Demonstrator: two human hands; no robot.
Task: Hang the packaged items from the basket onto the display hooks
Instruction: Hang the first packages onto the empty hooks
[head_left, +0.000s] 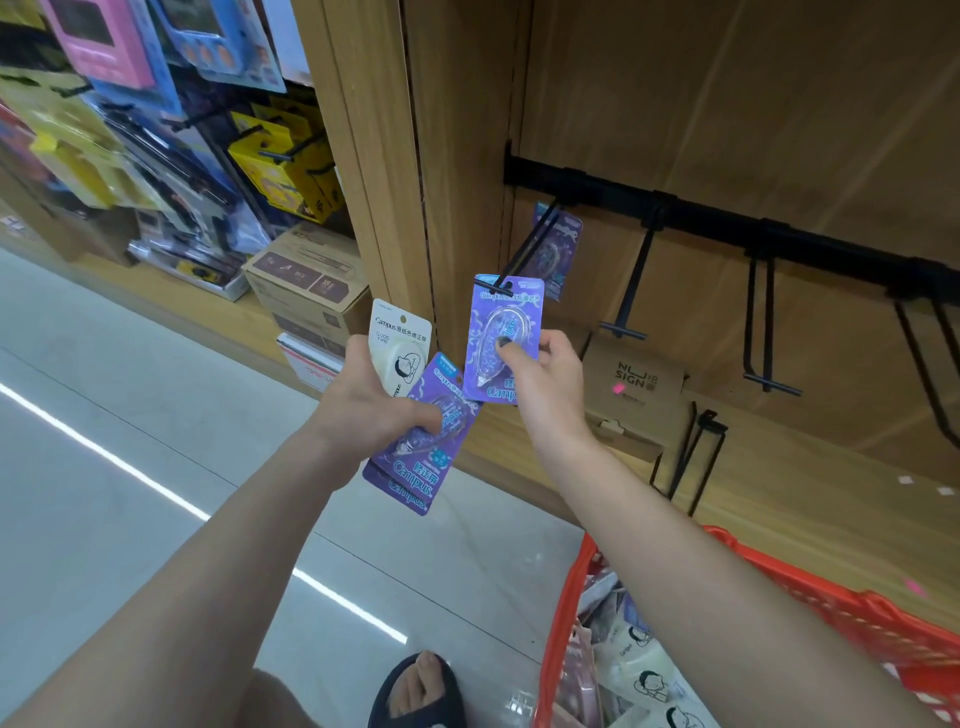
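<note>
At the leftmost hook (524, 254) on the black rail (727, 218), right hand (545, 379) pinches a purple pack (506, 338), its hang hole at the hook tip. Another purple pack (558, 249) hangs farther back. Left hand (374, 400) grips a fan of packs: one white (397, 338), two purple (426, 447). Red basket (810, 592) near right, more packs inside.
</note>
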